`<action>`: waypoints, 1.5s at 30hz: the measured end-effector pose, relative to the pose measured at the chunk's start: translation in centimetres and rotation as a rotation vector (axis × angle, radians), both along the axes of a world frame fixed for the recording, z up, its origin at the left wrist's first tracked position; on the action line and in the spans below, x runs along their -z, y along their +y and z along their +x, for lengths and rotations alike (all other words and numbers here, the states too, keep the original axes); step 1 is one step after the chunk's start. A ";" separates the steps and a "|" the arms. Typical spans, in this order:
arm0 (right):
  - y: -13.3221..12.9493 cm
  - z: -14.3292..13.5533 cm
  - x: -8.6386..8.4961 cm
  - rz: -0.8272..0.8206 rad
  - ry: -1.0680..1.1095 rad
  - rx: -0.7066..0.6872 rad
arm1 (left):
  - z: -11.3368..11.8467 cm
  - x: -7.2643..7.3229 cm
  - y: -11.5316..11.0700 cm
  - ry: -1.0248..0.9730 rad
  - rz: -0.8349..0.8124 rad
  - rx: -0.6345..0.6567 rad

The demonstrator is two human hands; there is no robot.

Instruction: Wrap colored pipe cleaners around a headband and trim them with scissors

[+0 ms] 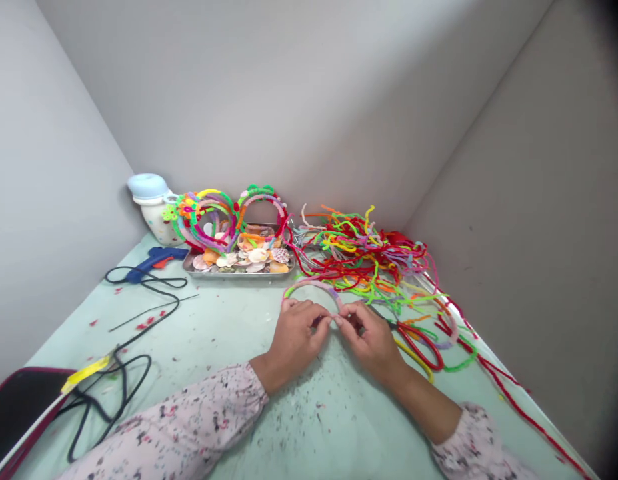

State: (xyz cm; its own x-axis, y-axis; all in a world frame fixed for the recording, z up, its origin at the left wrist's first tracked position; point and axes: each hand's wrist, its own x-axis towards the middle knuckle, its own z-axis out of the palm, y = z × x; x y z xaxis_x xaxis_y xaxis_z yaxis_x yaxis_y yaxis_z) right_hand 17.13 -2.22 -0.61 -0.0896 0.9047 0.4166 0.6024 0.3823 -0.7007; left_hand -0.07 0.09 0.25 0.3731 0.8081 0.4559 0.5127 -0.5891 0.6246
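Note:
My left hand [299, 335] and my right hand [369, 339] meet over the table, thumbs and fingers pinched together on a headband [315, 283]. Its band is wrapped in fuzzy pipe cleaner, mostly pink with green at the left and lilac at the right. The arch points away from me, and the fingers cover the part nearest me. A thin pink strand shows between the two pinches. Close to my right hand lie scissors with red and black handles [425, 347].
Behind stand a metal tray of seashells [239, 270] with several wrapped headbands [209, 220] on it, and a white jar with a blue lid [159, 213]. Right is a tangled pile of pipe cleaners [359, 257]. Left are a blue glue gun [156, 261] and a black cord [123, 373].

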 end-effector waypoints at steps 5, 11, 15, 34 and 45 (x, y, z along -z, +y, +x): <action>0.0 0.0 -0.1 0.007 -0.002 -0.001 | 0.0 -0.1 0.0 0.001 0.006 -0.005; 0.1 0.0 0.0 -0.007 -0.002 0.005 | 0.0 -0.1 0.0 0.002 0.011 -0.001; 0.0 -0.1 -0.1 -0.007 -0.007 0.007 | 0.0 0.0 0.1 0.003 0.019 -0.002; 0.0 0.2 0.3 -0.073 0.004 0.011 | 0.0 0.2 0.0 0.002 0.010 0.014; 0.0 0.2 0.1 -0.111 0.014 -0.016 | -0.1 0.1 0.0 0.016 -0.005 0.011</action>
